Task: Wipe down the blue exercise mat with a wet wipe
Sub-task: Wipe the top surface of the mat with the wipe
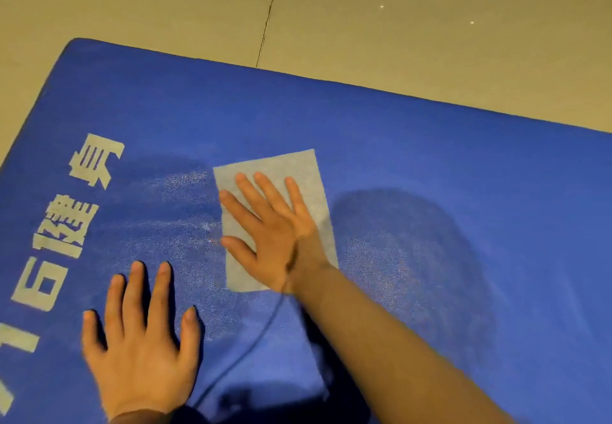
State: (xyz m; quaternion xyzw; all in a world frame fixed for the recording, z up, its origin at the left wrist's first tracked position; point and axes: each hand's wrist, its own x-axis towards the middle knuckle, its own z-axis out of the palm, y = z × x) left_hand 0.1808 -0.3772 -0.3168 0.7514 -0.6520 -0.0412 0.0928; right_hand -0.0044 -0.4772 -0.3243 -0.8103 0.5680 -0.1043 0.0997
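Lying lengthwise toward the blue mat's (pixel 414 145) far edge, one wet wipe (pixel 308 172) sits under the spread right hand (pixel 271 234); the left hand (pixel 142 344) presses flat, fingers spread, beside it.

The blue exercise mat (pixel 397 145) is seen as a matt, finely grained foam-like surface, with darker damp-looking patches and pale speckled sheen noted around the centre of the frame. Pale printed characters (pixel 66 221) at the left are shown flat and slightly worn. The wet wipe (pixel 308 172) is rendered as thin, soft non-woven cloth. The floor (pixel 430 26) along the top is shown as smooth, faintly glossy tile.
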